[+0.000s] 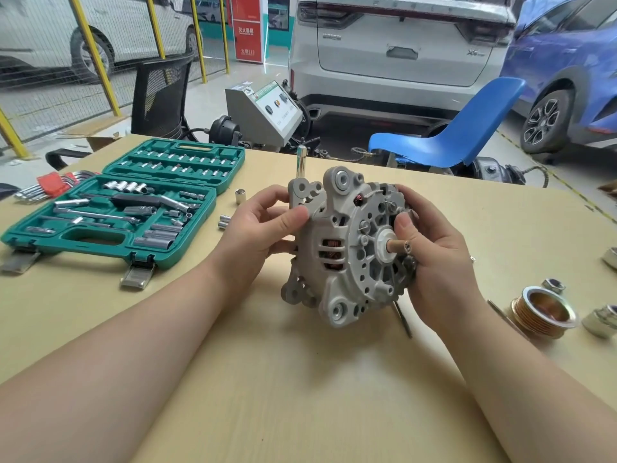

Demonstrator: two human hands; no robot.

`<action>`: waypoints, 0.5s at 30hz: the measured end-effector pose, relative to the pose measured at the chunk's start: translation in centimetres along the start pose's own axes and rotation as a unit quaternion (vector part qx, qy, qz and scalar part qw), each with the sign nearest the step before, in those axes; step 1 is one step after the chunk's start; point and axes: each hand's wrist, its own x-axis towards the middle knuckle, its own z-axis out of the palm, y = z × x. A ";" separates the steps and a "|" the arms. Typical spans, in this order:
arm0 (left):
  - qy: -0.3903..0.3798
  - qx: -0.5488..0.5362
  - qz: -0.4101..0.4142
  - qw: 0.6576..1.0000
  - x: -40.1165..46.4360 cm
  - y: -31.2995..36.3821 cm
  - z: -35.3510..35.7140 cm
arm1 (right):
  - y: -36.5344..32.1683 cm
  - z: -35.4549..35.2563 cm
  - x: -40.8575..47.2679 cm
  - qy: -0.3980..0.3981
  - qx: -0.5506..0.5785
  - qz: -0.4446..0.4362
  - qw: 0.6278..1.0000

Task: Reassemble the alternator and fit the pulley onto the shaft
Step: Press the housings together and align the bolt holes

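Alternator upright on counter, gripped by left hand and right hand, bare shaft facing right. Pulley lying apart at right.

alternator housing is matte grey cast metal, pulley shiny coppery metal, table smooth pale wood

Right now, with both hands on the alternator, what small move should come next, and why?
Probably free the right hand and reach for the pulley. The alternator housing looks closed, its shaft stands bare, and the pulley lies on the table to the right; the left hand can hold the body.
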 end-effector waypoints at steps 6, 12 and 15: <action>-0.011 0.012 0.006 1.000 -0.2 0.2 0.7 | 0.3 0.1 0.0 0.017 0.005 -0.001 1.000; 0.006 0.017 0.024 1.000 -0.6 0.1 1.1 | 0.9 0.6 -1.0 0.047 0.000 -0.026 0.999; 0.002 0.018 0.022 1.000 -0.5 -0.1 0.9 | 1.0 0.9 -1.4 0.065 -0.002 -0.032 0.997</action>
